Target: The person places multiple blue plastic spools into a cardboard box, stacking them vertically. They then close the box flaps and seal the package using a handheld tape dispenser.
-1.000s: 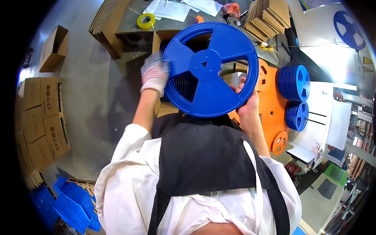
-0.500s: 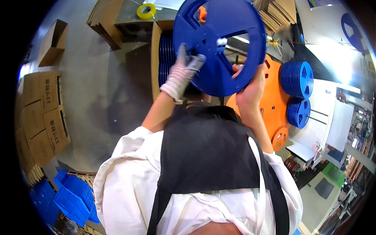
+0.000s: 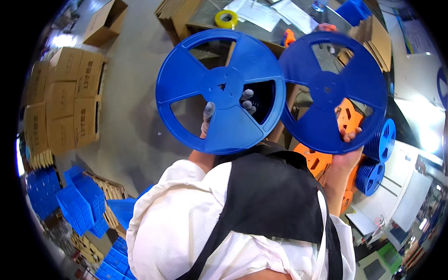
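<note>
Left reel beside right reel, rims overlapping.

Stacked brown cartons left, open carton above

Left hand in a white glove, raised in front of the chest, fingers curled through a gap, gripping. Right hand bare, raised to the right, fingertips hooked over an edge, gripping. Both forearms angled upward, elbows bent.

A packing warehouse: stacked cardboard cartons, blue crates (on pallets), bare concrete floor.
</note>
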Motion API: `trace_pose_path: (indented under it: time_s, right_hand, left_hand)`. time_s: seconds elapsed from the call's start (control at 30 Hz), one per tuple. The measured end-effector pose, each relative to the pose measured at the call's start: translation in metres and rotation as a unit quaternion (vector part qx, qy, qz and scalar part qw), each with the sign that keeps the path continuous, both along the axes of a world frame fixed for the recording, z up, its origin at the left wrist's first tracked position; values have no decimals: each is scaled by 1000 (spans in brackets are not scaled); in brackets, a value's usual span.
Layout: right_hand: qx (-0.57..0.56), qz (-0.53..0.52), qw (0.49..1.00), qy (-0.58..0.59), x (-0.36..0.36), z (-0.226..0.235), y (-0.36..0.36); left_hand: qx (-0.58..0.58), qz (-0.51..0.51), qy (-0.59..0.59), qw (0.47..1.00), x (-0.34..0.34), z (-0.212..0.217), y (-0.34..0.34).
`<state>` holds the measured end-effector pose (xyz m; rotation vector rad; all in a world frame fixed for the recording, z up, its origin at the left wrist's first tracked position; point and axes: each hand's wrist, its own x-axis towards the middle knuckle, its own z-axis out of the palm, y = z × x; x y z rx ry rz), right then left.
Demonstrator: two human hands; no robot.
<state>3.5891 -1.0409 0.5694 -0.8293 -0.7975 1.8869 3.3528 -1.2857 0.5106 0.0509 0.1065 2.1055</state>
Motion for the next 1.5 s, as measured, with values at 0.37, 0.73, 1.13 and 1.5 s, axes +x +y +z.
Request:
trace_pose_path:
  time_s: [0.37,0.73,1.13,1.5]
  right_hand:
    - [-176,-7,977,117,23,-33,20]
    - [-270,-6,946,177,17,-32,6]
    - [-99,149,954,-241,-53,-15,-85]
    - [505,95,738,-437,-64,22,5]
  left_hand:
    - [-110,64,-8,992,-1,-19,-19]
    - [-200,50,45,977,-34,-39,-9]
    - [-126,-64,0,990,37,-31,51]
    - [-138,-109,3,984,48,-27,41]
